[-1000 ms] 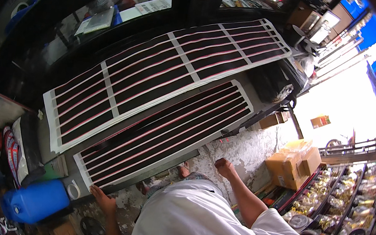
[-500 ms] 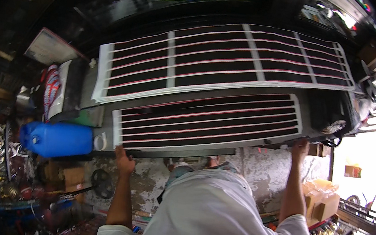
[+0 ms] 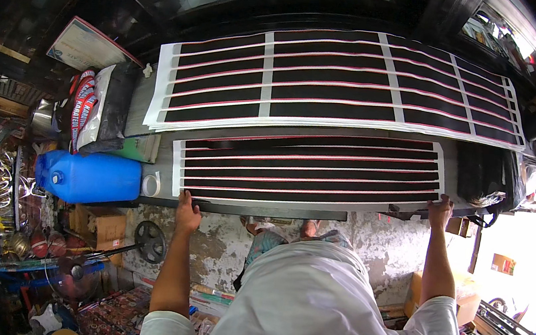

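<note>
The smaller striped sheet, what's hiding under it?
The smaller striped sheet lies over the grey tabletop, which shows past its left and right ends. The sheet covers whatever is directly beneath its middle, so I can't tell if anything else is there.

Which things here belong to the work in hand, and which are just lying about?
In hand:
smaller striped sheet, left hand and right hand at its near corners
larger striped sheets behind, probably

Apparently lying about:
blue jerrycan
cardboard box at right
black spoked wheel
</note>
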`<state>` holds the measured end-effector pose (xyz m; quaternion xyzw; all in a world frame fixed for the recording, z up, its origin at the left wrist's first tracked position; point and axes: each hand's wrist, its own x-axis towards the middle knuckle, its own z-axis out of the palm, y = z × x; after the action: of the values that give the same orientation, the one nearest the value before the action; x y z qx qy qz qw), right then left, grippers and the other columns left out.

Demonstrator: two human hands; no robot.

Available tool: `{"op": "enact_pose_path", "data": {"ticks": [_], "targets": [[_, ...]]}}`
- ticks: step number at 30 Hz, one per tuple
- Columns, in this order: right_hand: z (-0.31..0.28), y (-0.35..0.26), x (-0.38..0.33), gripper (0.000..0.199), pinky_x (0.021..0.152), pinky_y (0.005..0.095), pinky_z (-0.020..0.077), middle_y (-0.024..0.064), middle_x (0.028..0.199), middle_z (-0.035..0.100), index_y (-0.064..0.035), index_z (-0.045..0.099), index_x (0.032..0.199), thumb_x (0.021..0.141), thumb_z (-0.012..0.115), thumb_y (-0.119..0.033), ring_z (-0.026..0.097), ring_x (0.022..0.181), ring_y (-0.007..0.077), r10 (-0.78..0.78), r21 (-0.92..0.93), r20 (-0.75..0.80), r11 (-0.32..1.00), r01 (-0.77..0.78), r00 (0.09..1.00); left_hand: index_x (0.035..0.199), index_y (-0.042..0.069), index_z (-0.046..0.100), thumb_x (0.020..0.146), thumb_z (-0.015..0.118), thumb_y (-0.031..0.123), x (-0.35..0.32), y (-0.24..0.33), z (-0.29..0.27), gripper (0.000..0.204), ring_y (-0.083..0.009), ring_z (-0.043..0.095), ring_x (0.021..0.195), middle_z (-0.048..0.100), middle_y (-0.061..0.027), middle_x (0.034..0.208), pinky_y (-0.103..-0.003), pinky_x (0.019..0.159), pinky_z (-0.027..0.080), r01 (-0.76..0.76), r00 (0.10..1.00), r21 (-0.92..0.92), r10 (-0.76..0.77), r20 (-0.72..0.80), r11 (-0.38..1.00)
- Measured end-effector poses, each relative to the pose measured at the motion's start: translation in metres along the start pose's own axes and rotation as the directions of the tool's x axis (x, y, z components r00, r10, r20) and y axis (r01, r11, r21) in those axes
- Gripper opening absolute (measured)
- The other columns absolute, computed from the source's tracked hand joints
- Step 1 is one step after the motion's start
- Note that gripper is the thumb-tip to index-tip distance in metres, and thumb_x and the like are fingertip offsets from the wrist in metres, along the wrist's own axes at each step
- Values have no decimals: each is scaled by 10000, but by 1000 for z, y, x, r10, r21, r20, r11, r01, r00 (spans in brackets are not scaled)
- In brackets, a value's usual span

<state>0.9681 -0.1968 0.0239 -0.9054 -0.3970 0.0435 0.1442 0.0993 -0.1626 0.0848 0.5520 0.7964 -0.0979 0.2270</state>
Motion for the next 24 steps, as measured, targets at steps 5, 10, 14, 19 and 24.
{"op": "enact_pose_path", "data": {"ticks": [5,10,14,19,24], "targets": [[-7,-15,0,690,1152,573,478,274,1371,615,-78,601,1413,817,926,-205,588,1326,495,-14,35,60,999,12,998,1756,73,264,1102,565,258,5,-30,26,744,-373,196,1699,165,-197,1844,-659,1323,247,-63,989,-54,55,-139,997],[-13,-17,-1,634,1143,573,473,259,1342,621,-83,637,1374,821,927,-196,593,1304,488,-109,24,29,994,108,994,1760,90,262,1129,536,283,22,-19,20,715,-360,182,1704,161,-167,1852,-700,1308,235,3,995,58,2,-95,998],[-16,-21,-3,572,1128,567,483,238,1309,637,-79,682,1315,812,934,-188,604,1278,468,-165,-11,-3,986,165,986,1666,119,483,1100,628,266,12,3,13,603,-413,352,1630,330,-219,1785,-636,1287,339,-127,955,-97,95,-281,987],[-13,-24,4,533,1103,554,504,225,1251,677,-69,712,1276,795,921,-163,615,1267,443,-159,-66,33,985,161,987,1465,86,684,1028,742,164,17,6,14,447,-454,515,1508,548,-287,1612,-542,1218,470,-193,886,-153,105,-453,969],[-3,-14,11,430,1067,557,520,236,1164,703,-30,708,1203,816,865,-133,640,1214,448,-168,-60,18,984,169,986,1467,89,678,1036,745,203,18,9,11,451,-450,542,1487,549,-264,1626,-526,1214,477,-177,897,-160,92,-433,971]]}}
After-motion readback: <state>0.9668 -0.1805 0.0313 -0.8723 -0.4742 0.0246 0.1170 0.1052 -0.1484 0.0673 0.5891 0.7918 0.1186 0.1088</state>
